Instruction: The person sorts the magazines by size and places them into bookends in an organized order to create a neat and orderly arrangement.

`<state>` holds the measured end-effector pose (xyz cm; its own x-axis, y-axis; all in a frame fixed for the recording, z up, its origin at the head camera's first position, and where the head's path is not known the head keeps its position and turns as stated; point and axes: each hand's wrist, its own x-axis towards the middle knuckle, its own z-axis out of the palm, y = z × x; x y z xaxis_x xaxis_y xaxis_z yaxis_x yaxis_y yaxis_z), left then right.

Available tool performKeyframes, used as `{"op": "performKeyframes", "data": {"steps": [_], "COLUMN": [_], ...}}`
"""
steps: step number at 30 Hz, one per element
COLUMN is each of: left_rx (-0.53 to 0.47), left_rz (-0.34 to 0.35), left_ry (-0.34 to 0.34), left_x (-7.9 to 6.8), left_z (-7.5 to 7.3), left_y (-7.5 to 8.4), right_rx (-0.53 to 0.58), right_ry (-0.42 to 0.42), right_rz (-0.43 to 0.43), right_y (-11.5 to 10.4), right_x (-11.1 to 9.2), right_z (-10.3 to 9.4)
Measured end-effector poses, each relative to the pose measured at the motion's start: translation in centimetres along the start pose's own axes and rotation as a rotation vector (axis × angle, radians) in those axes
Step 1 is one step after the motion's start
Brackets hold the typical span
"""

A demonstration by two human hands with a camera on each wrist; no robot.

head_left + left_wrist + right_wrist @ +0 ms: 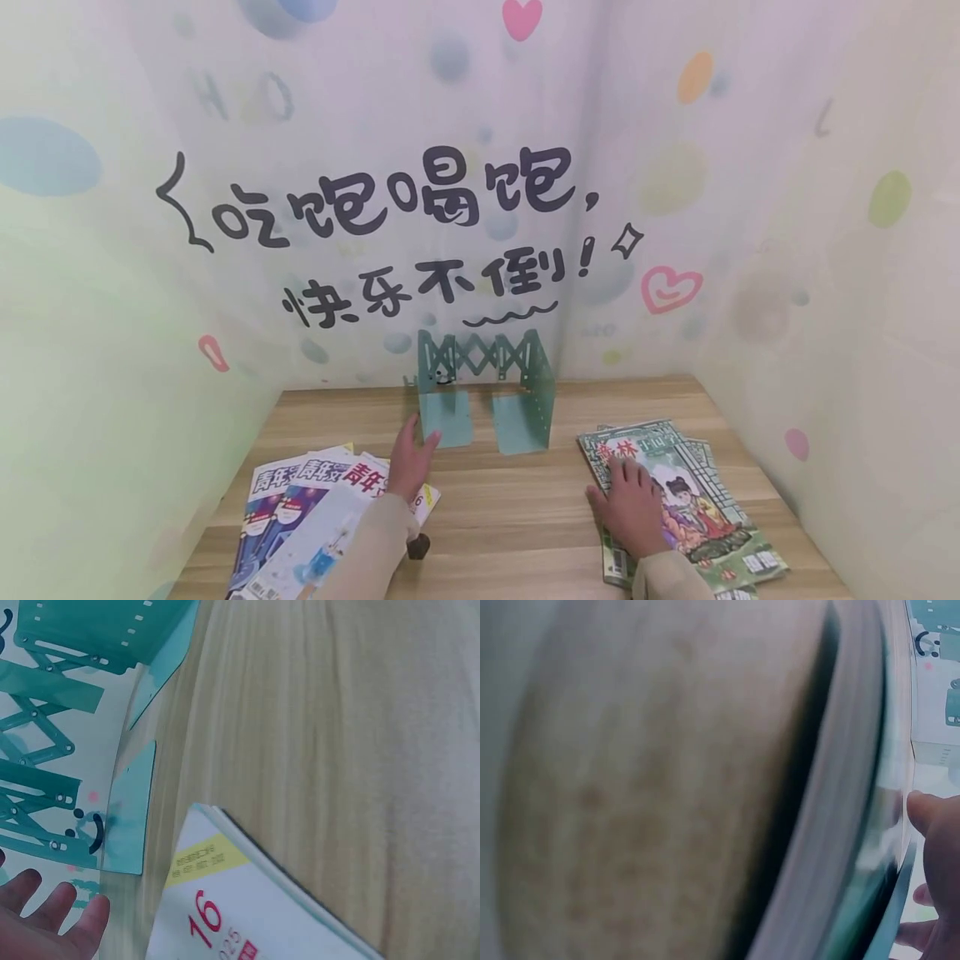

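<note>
A teal metal expandable bookend (pixel 522 423), with two upright side panels and a crisscross lattice back, stands at the back middle of the table. My left hand (pixel 411 461) is at the bookend's left panel, fingers extended and holding nothing. In the left wrist view its spread fingers (pixel 88 924) show beside the bookend's teal base plate (pixel 129 817). My right hand (pixel 632 507) rests on the top magazine (pixel 723 500) of a stack at the right, a green-bordered one with cartoon figures. The right wrist view shows the stack's page edges (pixel 844 750) up close.
Several magazines (pixel 300 542) lie fanned out at the left, partly under my left forearm in the head view. A wood-grain table (pixel 510 517) lies under everything. A printed curtain (pixel 637 217) with large black characters hangs behind it and along both sides.
</note>
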<state>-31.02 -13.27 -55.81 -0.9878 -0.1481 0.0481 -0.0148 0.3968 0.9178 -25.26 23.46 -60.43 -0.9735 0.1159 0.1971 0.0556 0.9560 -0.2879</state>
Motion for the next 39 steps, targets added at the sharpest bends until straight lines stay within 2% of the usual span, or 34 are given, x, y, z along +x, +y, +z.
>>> {"op": "performKeyframes", "data": {"steps": [9,17,25,30,39], "left_rx": [-0.019,-0.035,-0.046,-0.046,-0.043], "left_rz": [-0.015,0.003,0.024,0.034,0.08], "left_ry": [-0.011,-0.026,-0.023,-0.001,0.046], "left_x": [0.6,0.7,1.4,1.8,2.8], "left_z": [-0.2,-0.2,-0.4,-0.4,-0.8], "left_y": [0.7,1.1,1.4,1.9,2.4], "right_rx": [-0.009,-0.01,-0.018,-0.021,-0.024], "right_ry": [-0.008,-0.029,-0.052,-0.063,-0.077], "right_rz": [0.008,0.035,0.045,0.042,0.052], "right_y": [0.5,0.6,0.5,0.3,0.3], "right_x": [0.2,0.4,0.5,0.7,0.9], "right_z": [0.2,0.1,-0.6,-1.2,-1.1]}}
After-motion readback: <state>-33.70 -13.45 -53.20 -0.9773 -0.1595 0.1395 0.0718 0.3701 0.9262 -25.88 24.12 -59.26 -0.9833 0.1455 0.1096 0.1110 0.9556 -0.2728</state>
